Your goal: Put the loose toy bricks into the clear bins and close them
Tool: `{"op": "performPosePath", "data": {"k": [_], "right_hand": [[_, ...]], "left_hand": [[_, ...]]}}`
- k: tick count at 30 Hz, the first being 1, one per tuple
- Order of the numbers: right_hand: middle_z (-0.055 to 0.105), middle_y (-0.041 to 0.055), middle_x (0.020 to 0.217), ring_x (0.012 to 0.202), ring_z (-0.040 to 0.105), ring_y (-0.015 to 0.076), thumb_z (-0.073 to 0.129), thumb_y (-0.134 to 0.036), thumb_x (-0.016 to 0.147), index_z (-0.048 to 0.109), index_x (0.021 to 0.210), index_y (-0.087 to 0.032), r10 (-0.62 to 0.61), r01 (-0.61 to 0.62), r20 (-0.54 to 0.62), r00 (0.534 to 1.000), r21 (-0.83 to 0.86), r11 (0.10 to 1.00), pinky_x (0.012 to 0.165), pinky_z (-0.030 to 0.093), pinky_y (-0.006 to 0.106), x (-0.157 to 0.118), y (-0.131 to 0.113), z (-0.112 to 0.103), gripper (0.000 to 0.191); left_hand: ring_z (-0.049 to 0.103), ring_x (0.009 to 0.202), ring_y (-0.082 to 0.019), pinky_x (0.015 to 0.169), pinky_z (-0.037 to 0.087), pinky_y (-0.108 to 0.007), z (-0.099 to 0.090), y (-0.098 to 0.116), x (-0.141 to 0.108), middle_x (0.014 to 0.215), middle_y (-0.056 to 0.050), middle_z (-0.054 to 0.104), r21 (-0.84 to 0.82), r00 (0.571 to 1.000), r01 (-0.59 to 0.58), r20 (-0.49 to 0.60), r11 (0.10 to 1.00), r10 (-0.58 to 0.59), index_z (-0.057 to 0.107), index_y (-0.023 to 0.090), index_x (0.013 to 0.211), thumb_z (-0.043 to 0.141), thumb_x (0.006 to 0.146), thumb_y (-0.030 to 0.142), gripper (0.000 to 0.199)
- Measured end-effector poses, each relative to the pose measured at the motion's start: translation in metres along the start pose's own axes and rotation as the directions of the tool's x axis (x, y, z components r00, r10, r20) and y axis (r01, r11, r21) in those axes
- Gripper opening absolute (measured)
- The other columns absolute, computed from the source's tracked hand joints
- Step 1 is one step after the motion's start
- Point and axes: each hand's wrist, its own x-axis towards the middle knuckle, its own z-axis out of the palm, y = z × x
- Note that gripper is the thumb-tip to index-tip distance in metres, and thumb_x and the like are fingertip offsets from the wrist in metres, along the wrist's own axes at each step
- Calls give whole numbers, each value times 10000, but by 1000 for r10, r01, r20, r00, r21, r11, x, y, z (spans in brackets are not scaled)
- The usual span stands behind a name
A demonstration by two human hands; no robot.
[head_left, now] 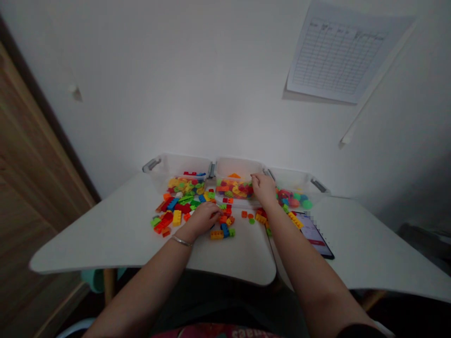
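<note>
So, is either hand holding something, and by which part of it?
It cannot be told: the left hand is at the loose blocks, the right hand at the middle box; any grip is unclear.

The table (134, 234) is white; the bracelet (182, 241) looks silver.

Bright toy bricks (177, 217) lie jumbled on the worktop (225, 260), near side of a clear middle box (234, 164) part-filled with colourful pieces (232, 188).

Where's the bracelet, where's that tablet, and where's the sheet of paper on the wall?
Bracelet (182, 241): head view, the middle of its band.
Tablet (311, 233): head view, its screen.
Sheet of paper (338, 58): head view, its printed grid.
</note>
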Motion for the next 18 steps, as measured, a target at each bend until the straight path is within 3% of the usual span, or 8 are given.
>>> {"op": "performPosePath", "data": {"k": [4,8,10,12,15,18], "right_hand": [[728,100,1059,1041,621,233,420,-214,892,705,980,-163,-2,33,-157,988,195,980,1038,388,449,-11,-3,1,303],[713,83,1070,1046,604,220,443,-184,872,694,967,-190,-160,238,-277,947,274,932,995,425,418,-31,-20,-3,268],[724,71,1007,992,618,213,472,-162,867,701,951,-195,-273,323,-207,939,269,907,961,439,395,-43,-31,0,247],[731,62,992,967,633,199,498,-135,860,709,948,-197,-373,370,-49,927,298,880,920,459,357,-55,-39,7,237],[722,62,1104,1034,630,197,507,-113,873,714,999,-202,-397,342,163,903,283,896,960,451,359,-71,-42,22,258],[697,81,1189,1108,608,192,481,-112,898,701,1084,-198,-376,299,283,883,278,913,1013,434,374,-82,-37,35,301]], "left_hand": [[618,920,-192,866,448,-312,0,0,-1,934,-63,722,-15,1000,1,-6,1000,-1,704,174,892,525,918,188,181],[614,900,-186,852,447,-305,0,0,-1,920,-60,718,-13,1000,-11,-25,1000,11,701,174,882,524,922,192,182],[612,889,-187,845,447,-308,1,-1,0,911,-62,717,-7,999,-12,-32,1000,12,701,171,879,524,923,195,184],[612,886,-189,847,448,-313,3,-1,0,903,-62,716,-7,999,-12,-30,1000,11,701,171,878,524,919,188,182],[613,887,-193,851,454,-323,3,-2,0,904,-66,715,-8,999,-13,-30,1000,13,702,174,872,522,917,189,186],[613,906,-200,870,458,-337,3,-3,-1,925,-73,716,-12,999,-14,-34,1000,14,704,177,876,519,921,208,193]]}}
